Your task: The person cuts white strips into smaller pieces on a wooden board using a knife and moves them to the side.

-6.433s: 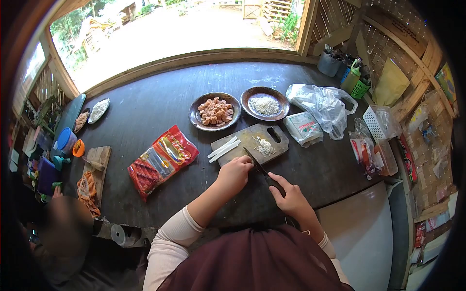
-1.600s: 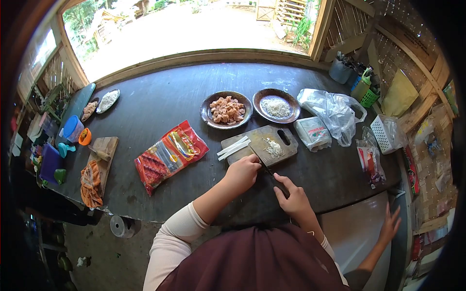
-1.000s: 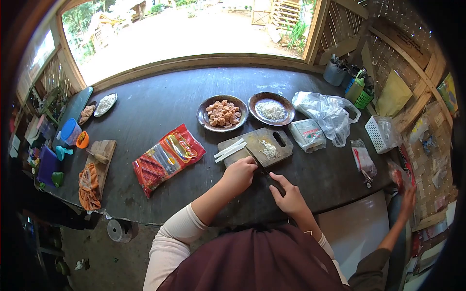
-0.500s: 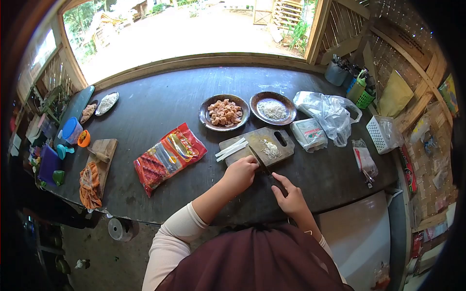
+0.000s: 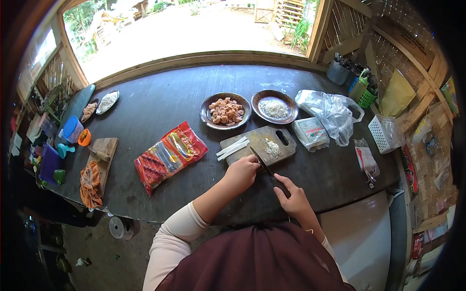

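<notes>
Knife (image 5: 265,168) in right fingers (image 5: 284,180), just beside left fingers (image 5: 252,161)

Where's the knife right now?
In the head view, the knife is in the right hand, its blade over the cutting board's near edge, beside the left hand.

Your knife (image 5: 265,168), dark-bladed, slants across the near edge of your worn cutting board (image 5: 259,133). On it, you have long white strips (image 5: 234,147) overhanging the left edge, fine pale shreds (image 5: 273,149) loosely heaped at right.
</notes>
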Motion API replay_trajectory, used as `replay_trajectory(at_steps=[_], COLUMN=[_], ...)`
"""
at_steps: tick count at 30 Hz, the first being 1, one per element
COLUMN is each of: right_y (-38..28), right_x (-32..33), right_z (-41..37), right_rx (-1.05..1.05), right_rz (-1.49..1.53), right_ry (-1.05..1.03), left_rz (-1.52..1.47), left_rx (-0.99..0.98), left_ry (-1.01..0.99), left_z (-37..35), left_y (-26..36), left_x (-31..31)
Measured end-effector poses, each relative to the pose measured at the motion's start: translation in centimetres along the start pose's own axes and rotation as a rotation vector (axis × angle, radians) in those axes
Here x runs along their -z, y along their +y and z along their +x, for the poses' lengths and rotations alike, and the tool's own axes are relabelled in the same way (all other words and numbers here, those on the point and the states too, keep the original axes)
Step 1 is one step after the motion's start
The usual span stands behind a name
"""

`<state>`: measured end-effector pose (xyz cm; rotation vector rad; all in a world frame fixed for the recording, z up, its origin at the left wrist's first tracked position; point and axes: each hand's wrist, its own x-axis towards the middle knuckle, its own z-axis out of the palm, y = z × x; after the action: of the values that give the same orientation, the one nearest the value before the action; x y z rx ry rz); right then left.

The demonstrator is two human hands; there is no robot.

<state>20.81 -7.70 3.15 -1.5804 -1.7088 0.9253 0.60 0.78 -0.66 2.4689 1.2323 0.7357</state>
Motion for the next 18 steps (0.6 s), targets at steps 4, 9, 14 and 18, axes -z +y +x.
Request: replay_trajectory(at_steps=[4, 9, 14, 18], right_y=[0.3, 0.6, -0.1, 0.9], right_x=[0.2, -0.2, -0.2, 0.1], right_z=[-0.1, 0.5, 1.3, 0.3], right_rx=[0.039, 0.021, 0.049, 0.057], right_rz=[0.042, 0.053, -0.033, -0.003], right_ry=[-0.010, -0.026, -0.031, -0.033], left_rz=[0.010, 0.035, 0.039, 0.044], left_rx=[0.018, 0.020, 0.027, -0.002], left_ry=[-0.017, -0.035, -0.049, -0.006], left_z=[-0.1, 0.1, 0.2, 0.2], left_y=[0.3, 0.1, 0.4, -0.1], left_x=[0.2, 0.0, 0.3, -0.2])
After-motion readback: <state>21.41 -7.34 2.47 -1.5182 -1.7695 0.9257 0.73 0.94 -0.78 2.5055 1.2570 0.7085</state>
